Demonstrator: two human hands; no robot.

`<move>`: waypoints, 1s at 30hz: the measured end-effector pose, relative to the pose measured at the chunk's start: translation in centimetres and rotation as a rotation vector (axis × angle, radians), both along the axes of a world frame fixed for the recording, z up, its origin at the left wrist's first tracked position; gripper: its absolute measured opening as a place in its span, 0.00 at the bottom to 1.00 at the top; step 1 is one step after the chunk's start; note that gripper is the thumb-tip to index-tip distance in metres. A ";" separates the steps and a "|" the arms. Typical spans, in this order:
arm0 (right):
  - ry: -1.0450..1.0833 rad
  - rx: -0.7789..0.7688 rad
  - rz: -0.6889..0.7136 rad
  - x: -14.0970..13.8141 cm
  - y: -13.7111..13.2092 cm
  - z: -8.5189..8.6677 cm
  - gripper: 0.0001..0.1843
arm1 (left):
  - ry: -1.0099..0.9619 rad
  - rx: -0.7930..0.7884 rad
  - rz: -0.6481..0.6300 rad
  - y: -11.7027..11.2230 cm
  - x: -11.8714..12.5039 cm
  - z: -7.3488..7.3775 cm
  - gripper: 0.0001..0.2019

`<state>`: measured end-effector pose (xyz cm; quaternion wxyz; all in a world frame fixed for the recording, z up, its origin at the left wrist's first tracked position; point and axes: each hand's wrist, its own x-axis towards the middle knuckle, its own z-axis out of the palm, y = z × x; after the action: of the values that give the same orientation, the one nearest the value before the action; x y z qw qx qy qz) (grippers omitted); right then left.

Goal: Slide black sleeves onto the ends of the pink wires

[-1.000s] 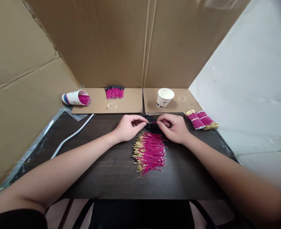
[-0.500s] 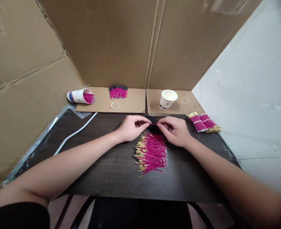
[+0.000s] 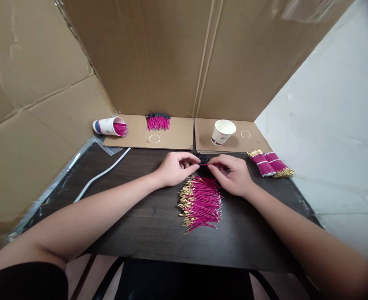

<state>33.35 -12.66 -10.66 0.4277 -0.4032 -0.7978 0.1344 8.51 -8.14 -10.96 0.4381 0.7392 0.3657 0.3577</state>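
My left hand (image 3: 175,168) and my right hand (image 3: 233,174) meet over the middle of the dark table (image 3: 133,216), fingers pinched. Between them runs a single thin pink wire (image 3: 206,164), held at both ends. It lies just above a small heap of black pieces (image 3: 203,159), partly hidden by my fingers. Right below my hands spreads a loose pile of pink wires with gold tips (image 3: 200,202).
Tied pink wire bundles (image 3: 269,163) lie at the right. On the cardboard flaps at the back stand an upright paper cup (image 3: 222,132), a tipped cup with pink wires (image 3: 109,126), a pink-and-black bunch (image 3: 158,121) and two rubber bands (image 3: 154,138). A white cable (image 3: 102,175) lies left.
My hands stay pinched on the wire with little movement; my fingers have closed in slightly. The view has shifted, so everything sits a bit further right and lower.
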 end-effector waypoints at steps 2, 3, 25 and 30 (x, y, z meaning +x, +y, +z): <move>0.003 -0.003 -0.011 0.0 0.0 0.0 0.07 | -0.005 -0.004 0.004 0.0 0.0 0.0 0.12; 0.004 -0.002 -0.014 0.0 0.0 0.0 0.07 | -0.009 -0.003 0.004 0.0 0.0 0.0 0.12; -0.002 -0.008 -0.038 0.2 0.0 0.2 0.09 | -0.014 -0.014 0.020 0.1 0.1 -0.3 0.11; 0.007 -0.005 -0.031 0.2 -0.1 0.3 0.08 | -0.022 -0.026 0.023 0.1 0.1 -0.2 0.12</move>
<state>33.57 -12.72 -10.35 0.4314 -0.4159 -0.7898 0.1312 8.62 -7.99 -11.13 0.4475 0.7253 0.3740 0.3659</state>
